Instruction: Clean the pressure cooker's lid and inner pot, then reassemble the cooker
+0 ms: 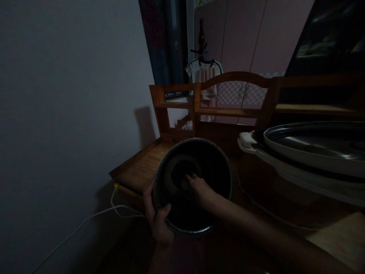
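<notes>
In the head view, the wall (71,95) is leaving open room left of the pot (215,163). The wooden desk (139,167) is poking its edge out behind, and a big white pan (308,154) is sitting near on the right. The pot is tilting in front of the desk, looking round, deep and black, with a shiny rim (196,139). The left hand (160,222) is gripping its side. The right hand (202,192) is curling inside; I cannot tell if it is holding anything.
</notes>
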`<state>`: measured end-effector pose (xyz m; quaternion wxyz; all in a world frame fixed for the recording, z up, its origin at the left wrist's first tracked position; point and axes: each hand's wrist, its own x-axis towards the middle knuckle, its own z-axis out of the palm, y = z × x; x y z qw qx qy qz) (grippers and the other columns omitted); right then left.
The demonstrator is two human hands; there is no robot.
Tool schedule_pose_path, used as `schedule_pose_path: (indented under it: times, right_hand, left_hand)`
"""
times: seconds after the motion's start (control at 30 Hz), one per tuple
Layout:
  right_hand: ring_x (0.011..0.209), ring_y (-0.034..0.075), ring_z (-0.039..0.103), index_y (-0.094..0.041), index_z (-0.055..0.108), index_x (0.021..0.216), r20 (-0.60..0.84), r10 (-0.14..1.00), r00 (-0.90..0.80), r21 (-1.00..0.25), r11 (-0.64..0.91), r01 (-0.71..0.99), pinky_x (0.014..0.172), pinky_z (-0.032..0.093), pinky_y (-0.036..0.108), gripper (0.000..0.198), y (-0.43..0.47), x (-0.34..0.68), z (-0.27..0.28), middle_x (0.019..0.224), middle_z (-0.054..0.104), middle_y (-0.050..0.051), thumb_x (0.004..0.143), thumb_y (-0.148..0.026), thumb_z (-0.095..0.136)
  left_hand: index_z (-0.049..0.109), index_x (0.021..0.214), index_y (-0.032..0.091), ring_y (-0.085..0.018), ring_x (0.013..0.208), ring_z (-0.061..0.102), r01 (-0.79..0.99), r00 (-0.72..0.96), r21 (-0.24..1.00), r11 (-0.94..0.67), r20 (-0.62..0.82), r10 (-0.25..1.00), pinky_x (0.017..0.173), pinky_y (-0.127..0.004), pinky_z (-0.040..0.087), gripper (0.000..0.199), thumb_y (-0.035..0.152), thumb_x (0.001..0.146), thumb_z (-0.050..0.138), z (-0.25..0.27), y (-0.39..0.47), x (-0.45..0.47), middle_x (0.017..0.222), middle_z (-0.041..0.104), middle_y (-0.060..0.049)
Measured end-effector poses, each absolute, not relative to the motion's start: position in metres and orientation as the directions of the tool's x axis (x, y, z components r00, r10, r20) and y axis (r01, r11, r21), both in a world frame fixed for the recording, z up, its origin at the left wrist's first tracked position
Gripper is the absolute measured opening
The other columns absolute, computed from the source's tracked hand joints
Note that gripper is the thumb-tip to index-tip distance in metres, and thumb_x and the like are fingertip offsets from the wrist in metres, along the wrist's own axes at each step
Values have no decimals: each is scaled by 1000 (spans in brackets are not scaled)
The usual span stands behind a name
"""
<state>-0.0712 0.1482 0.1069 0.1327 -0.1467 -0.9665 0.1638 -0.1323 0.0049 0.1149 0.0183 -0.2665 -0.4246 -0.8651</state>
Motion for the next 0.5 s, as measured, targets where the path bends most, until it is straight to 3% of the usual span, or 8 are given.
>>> schedule_pose_path:
  times: [0.13,0.3,0.4,0.5]
  right_hand:
    - [94,18,66,-16,62,113,330,279,-902,-555,830,54,77,50,22,40,132,-84,125,108,67,7,76,-2,65]
    - [96,16,61,-19,57,105,522,397,-755,-694,712,-106,85,46,24,22,124,-75,170,104,64,2,88,-7,52]
    - [88,16,60,-20,58,98,502,536,-679,-860,397,-322,78,47,25,10,125,-53,189,95,62,0,88,-20,60]
    - [83,17,62,-21,60,106,332,641,-692,-893,-21,-449,76,49,27,24,127,-26,193,95,65,2,84,-29,68]
  left_hand:
    - [64,125,23,-24,112,57,265,-852,724,-637,485,196,94,-29,45,53,18,73,60,116,5,-131,115,66,-2]
    - [63,125,24,-22,111,57,257,-862,760,-596,459,214,93,-28,44,51,20,74,62,114,-1,-137,116,65,-1]
    - [65,123,24,-21,109,57,278,-872,775,-568,451,189,93,-26,43,50,18,73,62,113,-2,-149,115,66,0]
    - [66,122,24,-20,111,57,267,-893,794,-546,417,170,96,-25,41,52,15,71,61,112,1,-169,115,67,1]
